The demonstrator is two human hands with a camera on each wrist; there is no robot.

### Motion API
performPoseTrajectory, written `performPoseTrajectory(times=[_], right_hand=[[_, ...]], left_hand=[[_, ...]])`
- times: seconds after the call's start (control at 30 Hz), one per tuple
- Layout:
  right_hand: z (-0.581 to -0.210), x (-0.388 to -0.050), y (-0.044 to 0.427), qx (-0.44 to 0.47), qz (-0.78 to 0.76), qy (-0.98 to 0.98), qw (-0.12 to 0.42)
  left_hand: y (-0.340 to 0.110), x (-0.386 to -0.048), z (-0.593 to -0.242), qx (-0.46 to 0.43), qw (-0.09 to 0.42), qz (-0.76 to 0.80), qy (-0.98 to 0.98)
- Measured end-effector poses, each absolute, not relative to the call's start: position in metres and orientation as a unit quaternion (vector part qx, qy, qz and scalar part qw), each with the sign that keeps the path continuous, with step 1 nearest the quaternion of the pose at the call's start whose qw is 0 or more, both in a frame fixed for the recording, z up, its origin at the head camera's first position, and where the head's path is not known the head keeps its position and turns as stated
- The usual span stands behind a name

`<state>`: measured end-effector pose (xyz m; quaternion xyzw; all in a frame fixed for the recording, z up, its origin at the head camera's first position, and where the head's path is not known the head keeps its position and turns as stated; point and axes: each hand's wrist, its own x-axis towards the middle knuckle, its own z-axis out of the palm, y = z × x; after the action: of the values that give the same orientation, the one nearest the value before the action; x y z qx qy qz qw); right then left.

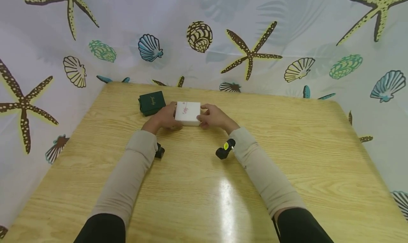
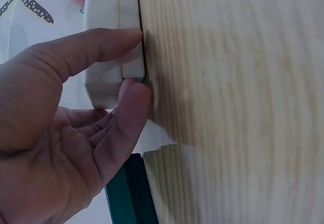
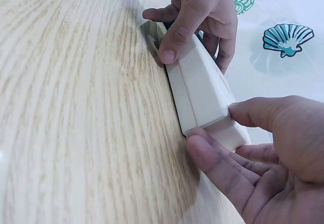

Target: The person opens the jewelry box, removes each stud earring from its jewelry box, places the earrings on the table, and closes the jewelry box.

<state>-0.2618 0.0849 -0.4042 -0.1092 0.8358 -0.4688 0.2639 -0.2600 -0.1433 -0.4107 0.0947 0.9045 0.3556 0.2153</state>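
A small white lidded box (image 1: pixel 188 112) with pink print on its top sits on the wooden table. My left hand (image 1: pixel 166 116) grips its left end; in the left wrist view the thumb lies along the near side and the other fingers bend around the end. At the opposite end, my right hand (image 1: pixel 214 116) holds the box between thumb and curled fingers. A seam between lid and base runs along the white side (image 3: pixel 195 85) in the right wrist view. The underside of the box is hidden.
A dark green box (image 1: pixel 153 103) with gold lettering lies just left of the white one, close to my left hand. Behind the table (image 1: pixel 287 147) hangs a white cloth (image 1: pixel 178 9) printed with shells and starfish. Each wrist carries a small black camera mount.
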Motion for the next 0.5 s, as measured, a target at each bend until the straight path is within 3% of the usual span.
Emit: performPoseTrajectory(times=[0.5], right_hand=[[-0.401,-0.243,0.100,-0.107,-0.460,0.837,0.277]], left_hand=[[-0.134,-0.241,-0.410,0.131,0.225,0.366,0.894]])
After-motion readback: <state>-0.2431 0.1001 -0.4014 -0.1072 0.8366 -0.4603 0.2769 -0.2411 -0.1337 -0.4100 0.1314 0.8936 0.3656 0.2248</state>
